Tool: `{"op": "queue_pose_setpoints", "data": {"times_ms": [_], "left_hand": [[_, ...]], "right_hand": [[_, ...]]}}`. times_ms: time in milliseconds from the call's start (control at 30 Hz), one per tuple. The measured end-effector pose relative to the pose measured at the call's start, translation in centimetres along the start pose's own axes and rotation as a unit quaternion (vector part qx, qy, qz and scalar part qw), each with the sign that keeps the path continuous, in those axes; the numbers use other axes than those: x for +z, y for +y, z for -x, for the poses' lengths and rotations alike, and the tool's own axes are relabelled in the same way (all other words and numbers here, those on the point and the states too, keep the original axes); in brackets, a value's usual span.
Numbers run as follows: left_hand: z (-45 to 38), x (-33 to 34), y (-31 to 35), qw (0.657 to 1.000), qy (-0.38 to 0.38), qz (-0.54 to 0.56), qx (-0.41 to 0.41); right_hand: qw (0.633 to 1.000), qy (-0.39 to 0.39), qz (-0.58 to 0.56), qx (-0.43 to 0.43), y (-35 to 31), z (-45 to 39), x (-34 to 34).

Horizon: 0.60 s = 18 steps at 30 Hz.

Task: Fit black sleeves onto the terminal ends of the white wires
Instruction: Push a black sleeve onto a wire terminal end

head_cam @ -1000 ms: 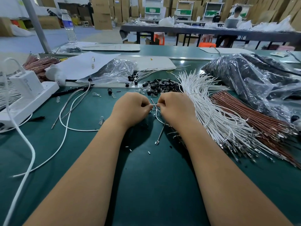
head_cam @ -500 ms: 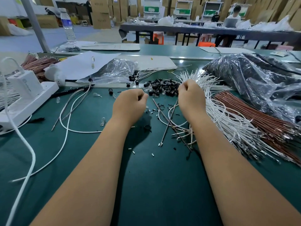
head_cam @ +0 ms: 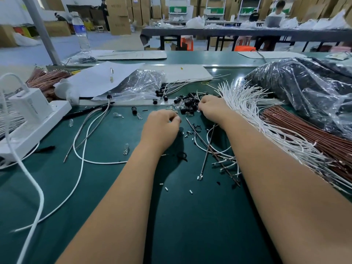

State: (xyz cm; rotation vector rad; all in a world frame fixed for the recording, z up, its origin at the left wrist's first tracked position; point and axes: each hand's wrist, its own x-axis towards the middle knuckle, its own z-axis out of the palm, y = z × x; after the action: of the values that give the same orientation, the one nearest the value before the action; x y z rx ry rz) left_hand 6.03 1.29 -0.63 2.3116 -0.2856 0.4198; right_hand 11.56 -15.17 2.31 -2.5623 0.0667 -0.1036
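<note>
A pile of black sleeves (head_cam: 187, 102) lies on the green mat (head_cam: 190, 216), just past my hands. My right hand (head_cam: 211, 108) reaches into the pile's right edge, its fingertips curled on a sleeve. My left hand (head_cam: 162, 126) rests on the mat with fingers curled in; a thin white wire stub shows beside its wrist, the rest hidden under the hand. The big bundle of white wires (head_cam: 247, 105) fans out to the right of my right hand. A few loose wires (head_cam: 219, 153) lie between my forearms. Several sleeved wires (head_cam: 163, 92) lie beyond the pile.
Brown wires (head_cam: 304, 130) and a crinkled bag of black parts (head_cam: 304, 88) fill the right side. A white power strip with a charger (head_cam: 32, 122) and cables sits at the left. Paper (head_cam: 99, 79), a clear bag and a water bottle (head_cam: 81, 33) are at the back.
My hands were pinching a wire together, then parted. My right hand swung out over the white bundle and has now come left onto the sleeve pile. The left hand stayed put.
</note>
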Motion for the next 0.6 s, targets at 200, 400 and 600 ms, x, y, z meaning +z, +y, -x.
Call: {"op": "queue_pose_setpoints", "data": {"times_ms": [200,400,600], "left_hand": [[0.1,0.0,0.0,0.999,-0.003,0.018,-0.026],[0.1,-0.1,0.0,0.999,0.008,0.030,-0.024],[0.4,0.0,0.8,0.998,-0.027,0.006,0.058]], "right_hand": [[0.961,0.018,-0.274,-0.004,-0.1,1.8,-1.4],[0.965,0.013,-0.261,0.019,0.4,2.8,-1.3],[0.960,0.035,-0.276,-0.005,-0.1,4.2,-0.6]]}}
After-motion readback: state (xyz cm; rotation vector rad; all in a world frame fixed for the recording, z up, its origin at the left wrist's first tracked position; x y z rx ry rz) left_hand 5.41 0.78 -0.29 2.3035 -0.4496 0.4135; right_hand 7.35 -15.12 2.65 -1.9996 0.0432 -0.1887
